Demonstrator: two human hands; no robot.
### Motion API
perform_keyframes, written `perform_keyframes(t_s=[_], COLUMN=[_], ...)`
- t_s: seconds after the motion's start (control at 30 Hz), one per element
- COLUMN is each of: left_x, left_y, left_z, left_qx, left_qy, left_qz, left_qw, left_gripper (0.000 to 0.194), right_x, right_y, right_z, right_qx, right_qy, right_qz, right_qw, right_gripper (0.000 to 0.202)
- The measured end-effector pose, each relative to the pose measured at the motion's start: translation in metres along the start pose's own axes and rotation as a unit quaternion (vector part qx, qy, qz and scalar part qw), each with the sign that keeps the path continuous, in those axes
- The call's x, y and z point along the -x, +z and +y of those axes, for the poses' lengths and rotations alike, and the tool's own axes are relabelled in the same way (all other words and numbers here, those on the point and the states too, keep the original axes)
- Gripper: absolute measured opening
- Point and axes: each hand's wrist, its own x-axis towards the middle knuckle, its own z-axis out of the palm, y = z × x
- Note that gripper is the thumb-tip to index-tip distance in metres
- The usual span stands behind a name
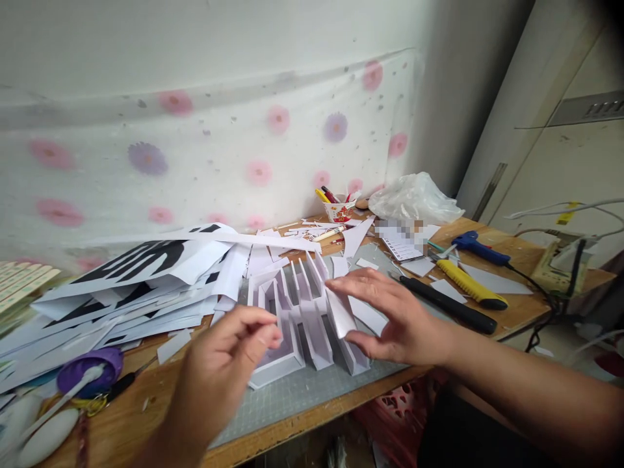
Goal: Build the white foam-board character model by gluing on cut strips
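White foam-board or card walls form a letter-like structure [277, 372], standing on a grey-green cutting mat [253, 416]. My right hand [402, 318] grips a small white board piece [340, 313] between thumb and fingers, at the structure's right side. Whether that piece touches the neighbouring walls, I cannot tell. On the near left of the structure is my left hand [221, 361], its thumb and forefinger closed in a pinch. Anything between those fingertips is too small to make out, and the hand hides part of the left walls.
Printed paper sheets [160, 266] pile up at left, beside a purple cup-like item [104, 365]. At right lie a black-handled tool [448, 305], a yellow utility knife [470, 286] and a blue glue gun [480, 248] with its cord. A pen cup [340, 210] and plastic bag [414, 197] stand behind.
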Motion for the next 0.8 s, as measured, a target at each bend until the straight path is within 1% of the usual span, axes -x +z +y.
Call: perform_keyframes(t_s=[0.07, 0.13, 0.2, 0.27, 0.33, 0.4, 0.5, 0.57, 0.7, 0.8], left_x=[0.021, 0.039, 0.053, 0.062, 0.067, 0.069, 0.071, 0.072, 0.075, 0.078], left_y=[0.024, 0.046, 0.063, 0.071, 0.072, 0.069, 0.065, 0.065, 0.065, 0.066], left_z=[0.011, 0.012, 0.006, -0.001, -0.005, -0.005, -0.002, 0.001, 0.004, 0.004], left_qx=[0.097, 0.194, 0.265, 0.286, 0.288, 0.288, 0.280, 0.275, 0.265, 0.267], left_qy=[-0.050, -0.094, -0.123, -0.145, -0.160, -0.173, -0.191, -0.189, -0.169, -0.174], left_qz=[-0.037, -0.086, -0.089, -0.075, -0.063, -0.057, -0.049, -0.046, -0.049, -0.043], left_qw=[0.993, 0.973, 0.952, 0.944, 0.942, 0.940, 0.940, 0.941, 0.948, 0.947], left_gripper=[0.024, 0.030, 0.031, 0.029, 0.027, 0.025, 0.026, 0.027, 0.028, 0.031], right_x=[0.000, 0.001, 0.005, 0.009, 0.014, 0.017, 0.017, 0.016, 0.013, 0.012], right_y=[0.002, 0.005, 0.010, 0.014, 0.018, 0.019, 0.021, 0.022, 0.026, 0.028], right_z=[-0.013, -0.027, -0.038, -0.045, -0.047, -0.046, -0.042, -0.042, -0.046, -0.050], right_qx=[-0.004, 0.010, 0.026, 0.020, -0.005, -0.043, -0.101, -0.137, -0.194, -0.226], right_qy=[-0.020, -0.044, -0.054, -0.059, -0.043, -0.003, 0.085, 0.126, 0.178, 0.194], right_qz=[-0.003, -0.016, -0.053, -0.087, -0.096, -0.079, -0.045, -0.038, -0.027, -0.016], right_qw=[1.000, 0.999, 0.997, 0.994, 0.994, 0.996, 0.990, 0.982, 0.965, 0.955], right_gripper=[0.067, 0.063, 0.057, 0.054, 0.056, 0.055, 0.044, 0.038, 0.026, 0.022])
